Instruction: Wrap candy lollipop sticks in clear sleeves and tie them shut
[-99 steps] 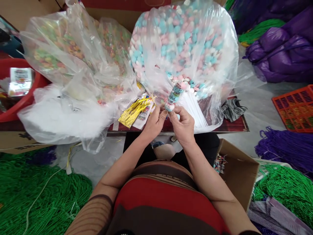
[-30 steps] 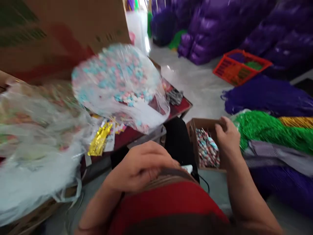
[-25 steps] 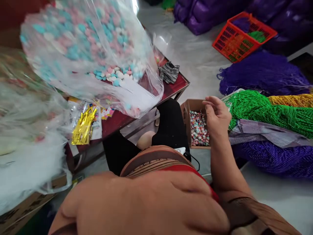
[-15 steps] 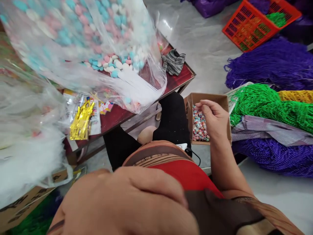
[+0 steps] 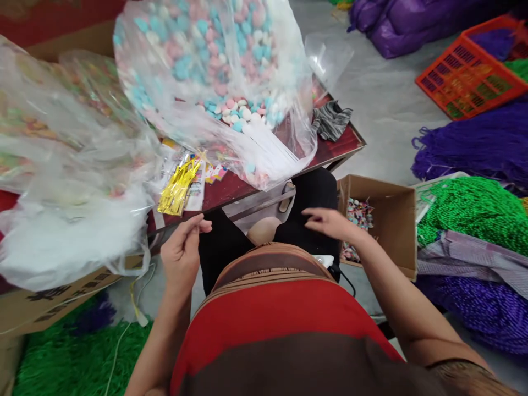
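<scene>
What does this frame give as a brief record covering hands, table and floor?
left hand: left hand near the gold strips, fingers bent; no held item discernible
right hand: right hand above the lap, beside the cardboard box; no held item discernible
table: dark red table bearing a clear bag of pink, blue and white pieces
floor, right side: orange basket

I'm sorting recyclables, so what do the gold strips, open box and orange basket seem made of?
Gold strips: probably foil or metallic-coated plastic, shiny with glints. Open box: likely cardboard, matte brown, flat walls. Orange basket: probably moulded plastic, evenly coloured, slotted sides.
</scene>
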The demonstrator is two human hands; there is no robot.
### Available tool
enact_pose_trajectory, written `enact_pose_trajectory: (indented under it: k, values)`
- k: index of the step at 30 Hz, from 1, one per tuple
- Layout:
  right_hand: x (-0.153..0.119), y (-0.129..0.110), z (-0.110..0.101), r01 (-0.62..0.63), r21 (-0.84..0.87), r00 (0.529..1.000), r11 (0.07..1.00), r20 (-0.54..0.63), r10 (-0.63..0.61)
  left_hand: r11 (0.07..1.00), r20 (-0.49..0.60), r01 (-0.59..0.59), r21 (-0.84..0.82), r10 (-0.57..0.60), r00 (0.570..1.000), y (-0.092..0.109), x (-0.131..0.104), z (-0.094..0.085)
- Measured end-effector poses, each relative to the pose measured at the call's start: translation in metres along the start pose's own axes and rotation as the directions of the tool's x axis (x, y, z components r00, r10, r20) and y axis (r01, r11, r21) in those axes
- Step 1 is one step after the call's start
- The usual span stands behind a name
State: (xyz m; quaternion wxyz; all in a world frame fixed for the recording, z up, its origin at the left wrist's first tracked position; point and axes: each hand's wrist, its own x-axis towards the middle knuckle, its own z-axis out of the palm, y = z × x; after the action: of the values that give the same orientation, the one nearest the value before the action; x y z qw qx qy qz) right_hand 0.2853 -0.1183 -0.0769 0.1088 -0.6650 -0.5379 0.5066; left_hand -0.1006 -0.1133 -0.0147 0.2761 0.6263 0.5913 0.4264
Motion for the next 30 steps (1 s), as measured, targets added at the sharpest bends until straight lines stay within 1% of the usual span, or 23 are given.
enact_pose_trajectory:
  k: [1, 2, 3, 4, 5, 6, 7, 8, 9, 10, 11, 12, 13, 15, 17, 20, 23, 25, 27, 29, 30]
  values:
    - [0.007, 0.007, -0.01, -0.054, -0.201, 0.933, 0.978, -0.359, -0.022, 1.0, -0.012, -0.007, 0.02, 0.007, 1.0, -0.007, -0.004, -0.005]
    - [0.013, 0.013, -0.022, -0.105, -0.326, 0.793, 0.94, -0.598, -0.119, 0.999, -0.032, -0.018, 0.049, 0.02, 0.999, -0.012, -0.006, -0.009]
    - [0.018, 0.017, -0.032, -0.139, -0.36, 0.643, 0.923, -0.741, -0.193, 0.996, -0.059, -0.03, 0.085, 0.035, 0.998, -0.018, -0.008, -0.015]
    - [0.022, 0.018, -0.04, -0.141, -0.306, 0.508, 0.942, -0.839, -0.197, 0.991, -0.093, -0.042, 0.126, 0.054, 0.994, -0.023, -0.007, -0.02]
    - [0.025, 0.016, -0.043, -0.102, -0.267, 0.451, 0.958, -0.871, -0.195, 0.984, -0.13, -0.051, 0.168, 0.074, 0.989, -0.029, -0.006, -0.026]
    - [0.026, 0.012, -0.04, -0.024, -0.28, 0.475, 0.96, -0.848, -0.236, 0.976, -0.166, -0.058, 0.208, 0.094, 0.982, -0.034, -0.004, -0.032]
    - [0.027, 0.006, -0.032, 0.073, -0.304, 0.561, 0.95, -0.775, -0.292, 0.967, -0.196, -0.068, 0.247, 0.118, 0.974, -0.04, -0.002, -0.038]
    - [0.026, -0.001, -0.019, 0.179, -0.327, 0.681, 0.928, -0.64, -0.357, 0.955, -0.218, -0.078, 0.286, 0.144, 0.965, -0.046, 0.001, -0.043]
    - [0.026, -0.008, -0.002, 0.264, -0.327, 0.795, 0.907, -0.458, -0.397, 0.941, -0.231, -0.091, 0.325, 0.172, 0.958, -0.052, 0.004, -0.047]
    - [0.026, -0.014, 0.017, 0.312, -0.322, 0.888, 0.894, -0.237, -0.395, 0.927, -0.233, -0.102, 0.361, 0.195, 0.953, -0.059, 0.008, -0.05]
    - [0.026, -0.019, 0.036, 0.338, -0.331, 0.933, 0.881, -0.004, -0.36, 0.914, -0.234, -0.109, 0.391, 0.213, 0.949, -0.067, 0.011, -0.052]
    - [0.026, -0.023, 0.054, 0.336, -0.35, 0.942, 0.875, 0.128, -0.311, 0.903, -0.232, -0.112, 0.416, 0.224, 0.947, -0.075, 0.013, -0.053]
    - [0.027, -0.025, 0.069, 0.337, -0.357, 0.94, 0.871, 0.185, -0.288, 0.893, -0.229, -0.111, 0.436, 0.23, 0.946, -0.084, 0.015, -0.053]
    - [0.027, -0.027, 0.09, 0.339, -0.371, 0.935, 0.865, 0.235, -0.266, 0.877, -0.221, -0.108, 0.468, 0.235, 0.946, -0.103, 0.017, -0.05]
    - [0.025, -0.025, 0.099, 0.337, -0.382, 0.933, 0.86, 0.256, -0.252, 0.861, -0.197, -0.113, 0.496, 0.238, 0.951, -0.119, 0.016, -0.046]
    - [0.02, -0.022, 0.102, 0.338, -0.403, 0.931, 0.851, 0.276, -0.239, 0.829, -0.167, -0.125, 0.546, 0.254, 0.953, -0.137, 0.013, -0.041]
    - [0.025, -0.019, 0.1, 0.35, -0.404, 0.92, 0.845, 0.321, -0.227, 0.791, -0.2, -0.08, 0.607, 0.25, 0.947, -0.145, 0.018, -0.038]
    - [0.038, -0.017, 0.097, 0.376, -0.38, 0.891, 0.845, 0.398, -0.218, 0.757, -0.216, -0.03, 0.653, 0.224, 0.95, -0.148, 0.028, -0.038]
    - [0.053, -0.016, 0.094, 0.395, -0.339, 0.852, 0.854, 0.483, -0.202, 0.714, -0.216, 0.026, 0.699, 0.177, 0.96, -0.149, 0.041, -0.04]
    - [0.065, -0.013, 0.094, 0.393, -0.289, 0.826, 0.873, 0.529, -0.196, 0.671, -0.184, 0.051, 0.739, 0.128, 0.975, -0.148, 0.055, -0.044]
    - [0.069, -0.011, 0.097, 0.384, -0.267, 0.824, 0.884, 0.532, -0.197, 0.653, -0.162, 0.054, 0.756, 0.106, 0.981, -0.147, 0.061, -0.045]
